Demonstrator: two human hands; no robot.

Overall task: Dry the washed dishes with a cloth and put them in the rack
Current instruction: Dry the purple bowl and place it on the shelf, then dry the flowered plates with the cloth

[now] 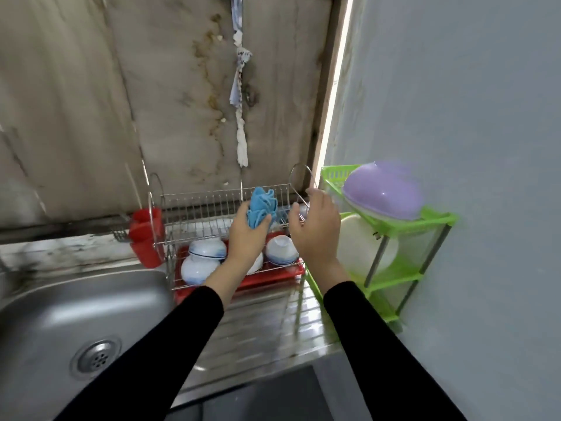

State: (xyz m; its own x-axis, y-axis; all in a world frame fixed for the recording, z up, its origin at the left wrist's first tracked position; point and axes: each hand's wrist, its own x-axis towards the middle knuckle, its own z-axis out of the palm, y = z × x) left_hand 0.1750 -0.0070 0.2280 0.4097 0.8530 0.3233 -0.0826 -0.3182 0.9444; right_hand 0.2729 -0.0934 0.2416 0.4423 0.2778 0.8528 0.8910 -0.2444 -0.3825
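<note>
Clutches a bunched blue cloth (261, 205) in the left grip (247, 238), over the wire rack (197, 205). Holds the right grip (315, 235) open and empty just beside it. Shows bowls (282, 249) upturned in the rack's lower tier, right of the sink (45, 314).

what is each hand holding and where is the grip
The left hand grips the bunched blue cloth at its lower end; the right hand is open and holds nothing.

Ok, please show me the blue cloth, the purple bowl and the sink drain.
blue cloth (261, 205): head view, on its bunched folds.
purple bowl (384, 189): head view, on its domed outside.
sink drain (97, 357): head view, on the metal strainer.
</note>
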